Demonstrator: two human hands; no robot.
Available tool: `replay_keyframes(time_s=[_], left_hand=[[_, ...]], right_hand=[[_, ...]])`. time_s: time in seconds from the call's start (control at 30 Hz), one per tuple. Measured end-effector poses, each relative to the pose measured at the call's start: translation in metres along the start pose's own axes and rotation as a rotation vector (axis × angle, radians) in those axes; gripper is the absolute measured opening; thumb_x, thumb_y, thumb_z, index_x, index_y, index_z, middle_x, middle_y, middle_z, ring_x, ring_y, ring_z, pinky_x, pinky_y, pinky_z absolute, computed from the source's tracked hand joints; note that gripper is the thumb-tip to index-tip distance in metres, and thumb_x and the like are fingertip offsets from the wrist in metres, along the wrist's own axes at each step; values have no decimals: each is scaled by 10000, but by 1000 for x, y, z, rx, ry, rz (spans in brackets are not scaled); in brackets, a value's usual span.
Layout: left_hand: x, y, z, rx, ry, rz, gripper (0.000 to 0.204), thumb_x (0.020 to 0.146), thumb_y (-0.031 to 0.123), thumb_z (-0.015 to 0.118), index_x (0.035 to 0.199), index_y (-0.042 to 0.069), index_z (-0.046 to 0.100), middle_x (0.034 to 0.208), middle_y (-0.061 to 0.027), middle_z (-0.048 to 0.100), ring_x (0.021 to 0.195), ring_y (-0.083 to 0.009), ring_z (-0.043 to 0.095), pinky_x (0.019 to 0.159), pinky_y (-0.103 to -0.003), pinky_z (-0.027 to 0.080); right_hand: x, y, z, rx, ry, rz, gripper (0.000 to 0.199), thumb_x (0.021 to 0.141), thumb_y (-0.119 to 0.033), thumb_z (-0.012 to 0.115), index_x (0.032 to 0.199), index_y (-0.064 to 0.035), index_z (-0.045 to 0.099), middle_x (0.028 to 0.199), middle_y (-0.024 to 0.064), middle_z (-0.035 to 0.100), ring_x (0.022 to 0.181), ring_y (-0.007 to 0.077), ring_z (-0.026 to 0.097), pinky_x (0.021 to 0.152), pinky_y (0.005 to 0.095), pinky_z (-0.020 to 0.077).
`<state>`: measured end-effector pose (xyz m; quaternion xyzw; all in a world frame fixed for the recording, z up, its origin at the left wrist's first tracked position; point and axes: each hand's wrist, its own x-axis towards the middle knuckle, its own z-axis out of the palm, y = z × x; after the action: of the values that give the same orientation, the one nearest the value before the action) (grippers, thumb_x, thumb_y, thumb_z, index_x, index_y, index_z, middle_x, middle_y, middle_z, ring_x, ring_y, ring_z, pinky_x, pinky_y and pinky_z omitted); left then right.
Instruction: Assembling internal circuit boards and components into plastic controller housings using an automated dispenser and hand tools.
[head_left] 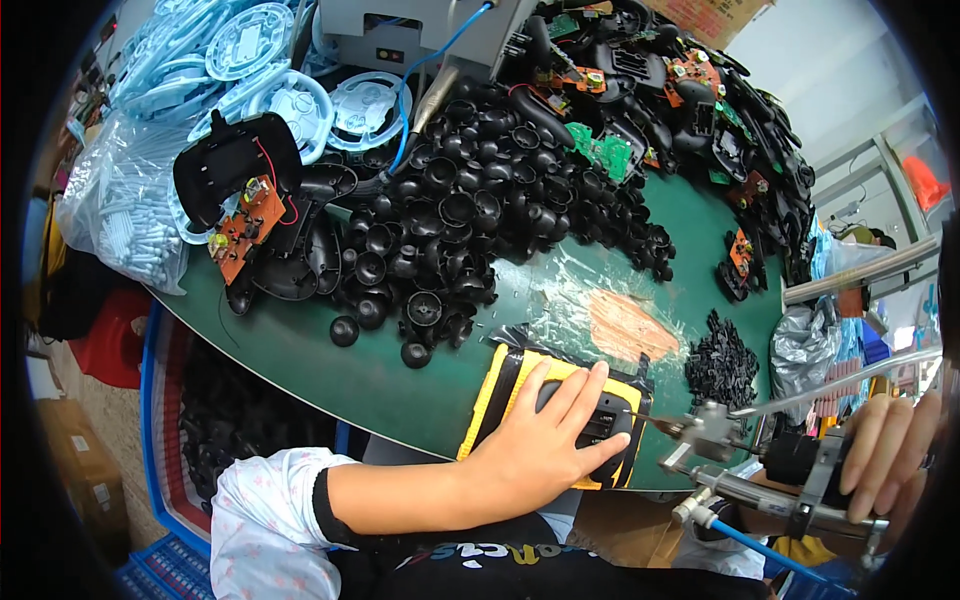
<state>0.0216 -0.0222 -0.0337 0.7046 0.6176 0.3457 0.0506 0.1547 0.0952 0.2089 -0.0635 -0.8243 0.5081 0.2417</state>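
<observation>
Your left hand [545,440] lies flat, fingers spread, pressing a black part [590,410] into the yellow fixture [505,385] at the near edge of the green table [300,350]. Your right hand [890,455] is wrapped around a pneumatic screwdriver [790,465], whose bit sits just beside your fingertips [612,450] — a slip could catch them or skew the part. A clear bag of pale blue pieces [125,205] slumps at far left; a cardboard box [75,470] stands on the floor below.
</observation>
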Motion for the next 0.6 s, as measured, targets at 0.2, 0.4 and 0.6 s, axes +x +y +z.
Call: replay_keyframes(time_s=[0.2, 0.4, 0.6], left_hand=[[2, 0, -1, -1, -23, 13, 422, 835, 199, 568, 1253, 225, 619, 1419, -328, 376, 1278, -383, 454, 1018, -579, 320], [2, 0, 0, 1, -31, -5, 413, 837, 203, 571, 1246, 214, 625, 1429, -341, 354, 1288, -397, 441, 1027, -606, 296], [-1, 0, -12, -78, -68, -51, 456, 868, 210, 611, 1320, 220, 554, 1437, -333, 337, 1329, -418, 380, 1048, -636, 254]], right_hand=[[-8, 47, -4, 125, 43, -77, 153, 959, -135, 510, 827, -97, 443, 672, 17, 543, 586, 90, 461, 647, 185, 443], [8, 81, 20, 193, 103, -255, 149, 956, -139, 455, 819, -83, 446, 669, -18, 502, 572, 77, 450, 598, 189, 427], [-1, 59, -5, 153, 24, -129, 137, 991, -156, 480, 889, -66, 468, 683, 11, 520, 639, 102, 512, 577, 217, 445]])
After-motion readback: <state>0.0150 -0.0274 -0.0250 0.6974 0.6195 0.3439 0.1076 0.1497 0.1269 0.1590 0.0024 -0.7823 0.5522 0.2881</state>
